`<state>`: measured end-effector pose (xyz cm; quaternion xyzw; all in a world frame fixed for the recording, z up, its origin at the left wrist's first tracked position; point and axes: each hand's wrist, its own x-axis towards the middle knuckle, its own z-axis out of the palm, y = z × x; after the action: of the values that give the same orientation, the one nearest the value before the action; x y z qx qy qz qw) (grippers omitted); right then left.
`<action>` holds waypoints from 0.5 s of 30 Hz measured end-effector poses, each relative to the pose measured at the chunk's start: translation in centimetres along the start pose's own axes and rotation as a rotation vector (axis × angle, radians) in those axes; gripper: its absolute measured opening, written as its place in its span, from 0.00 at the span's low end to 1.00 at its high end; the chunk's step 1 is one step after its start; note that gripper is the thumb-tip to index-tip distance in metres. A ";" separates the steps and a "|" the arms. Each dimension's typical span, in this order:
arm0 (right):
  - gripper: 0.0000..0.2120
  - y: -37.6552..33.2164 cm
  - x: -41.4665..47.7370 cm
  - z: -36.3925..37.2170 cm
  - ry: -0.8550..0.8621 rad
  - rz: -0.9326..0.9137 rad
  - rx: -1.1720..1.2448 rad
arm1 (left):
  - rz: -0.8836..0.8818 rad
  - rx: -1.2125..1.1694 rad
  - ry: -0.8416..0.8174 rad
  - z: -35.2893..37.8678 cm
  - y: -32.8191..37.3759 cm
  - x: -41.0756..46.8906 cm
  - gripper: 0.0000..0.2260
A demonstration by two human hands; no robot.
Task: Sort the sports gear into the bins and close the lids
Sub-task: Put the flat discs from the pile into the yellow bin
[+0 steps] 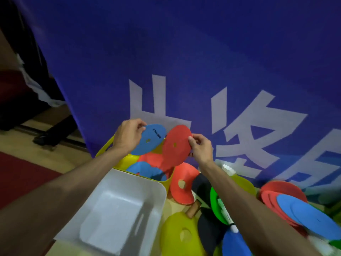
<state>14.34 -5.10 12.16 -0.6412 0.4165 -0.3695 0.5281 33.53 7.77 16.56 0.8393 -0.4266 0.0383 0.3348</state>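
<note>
Left hand [129, 135] is pinching the blue disc [149, 143] at its upper-left edge, thumb on top and fingers curled beneath. Right hand [201, 148] is gripping the red disc [175, 145] by its right edge in the same thumb-and-finger pinch. Both discs are hanging tilted over the open yellow bin [104, 148], their free edges nearly meeting between the hands; whether they are touching cannot be told.

Judgement: the discs are looking thin, flat and light, probably foam or soft rubber, so likely bending a little and not fragile. An edge pinch is suiting them; the small centre hole is offering a second hold.

More red and blue discs [147, 169] are lying inside the yellow bin below. The white bin [136, 175] is sitting open just in front of it. A stack of red and blue discs [295, 207] is waiting at the right, well apart from both hands.
</note>
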 end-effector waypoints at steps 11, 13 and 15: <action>0.07 2.2 -1.6 6.9 -0.131 0.225 -0.057 | -0.143 -0.001 -0.055 2.2 -5.1 -1.6 0.08; 0.08 2.3 -1.5 5.9 -0.157 0.232 -0.045 | -0.129 -0.031 -0.058 2.9 -4.9 -1.4 0.07; 0.09 2.6 -1.4 4.3 -0.173 0.228 -0.065 | -0.106 -0.063 -0.073 3.7 -4.4 -1.4 0.06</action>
<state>17.41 -2.47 8.80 -0.6360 0.4512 -0.2369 0.5795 35.08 8.31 10.89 0.8506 -0.3946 -0.0235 0.3467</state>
